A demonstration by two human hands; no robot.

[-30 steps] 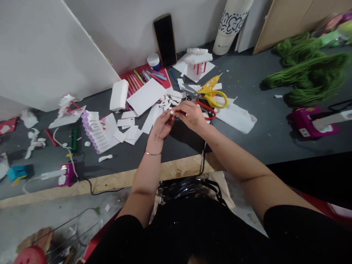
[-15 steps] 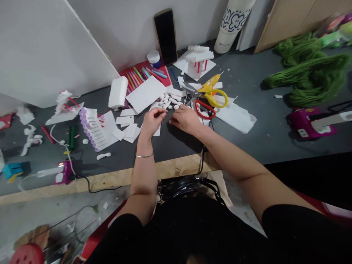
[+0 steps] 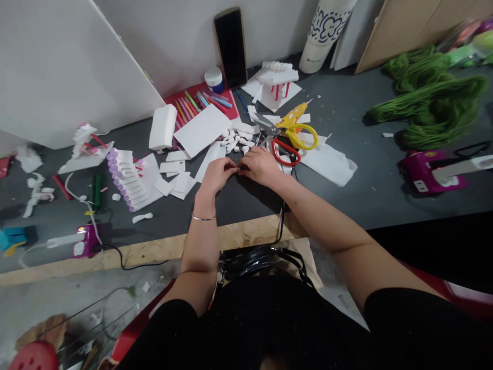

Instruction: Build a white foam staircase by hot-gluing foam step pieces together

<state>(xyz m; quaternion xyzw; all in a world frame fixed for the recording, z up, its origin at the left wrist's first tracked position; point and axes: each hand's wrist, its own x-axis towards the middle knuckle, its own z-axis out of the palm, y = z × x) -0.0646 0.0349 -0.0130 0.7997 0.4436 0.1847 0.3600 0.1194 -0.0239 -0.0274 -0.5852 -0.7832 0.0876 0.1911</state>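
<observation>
My left hand (image 3: 216,176) and my right hand (image 3: 260,165) rest low on the dark mat (image 3: 246,198), fingertips meeting between them. The fingers of both are curled and pinched together; whatever sits between them is hidden. Just beyond the fingertips lies a scatter of small white foam bits (image 3: 235,140) and cut white sheets (image 3: 203,129). Red-handled scissors (image 3: 284,152) and a yellow glue gun (image 3: 296,123) lie right of my right hand.
A red tray of coloured pens (image 3: 196,103), a white foam block (image 3: 162,127), a purple-capped foam model (image 3: 127,180), a small foam house (image 3: 276,85), a dark phone (image 3: 230,46) leaning on the wall, green yarn (image 3: 427,103), a magenta tool (image 3: 431,172), a wooden edge (image 3: 154,252).
A second ago both hands held a small white piece up off the mat. They dropped to the mat and moved apart, and now the fingertips have come together again.
</observation>
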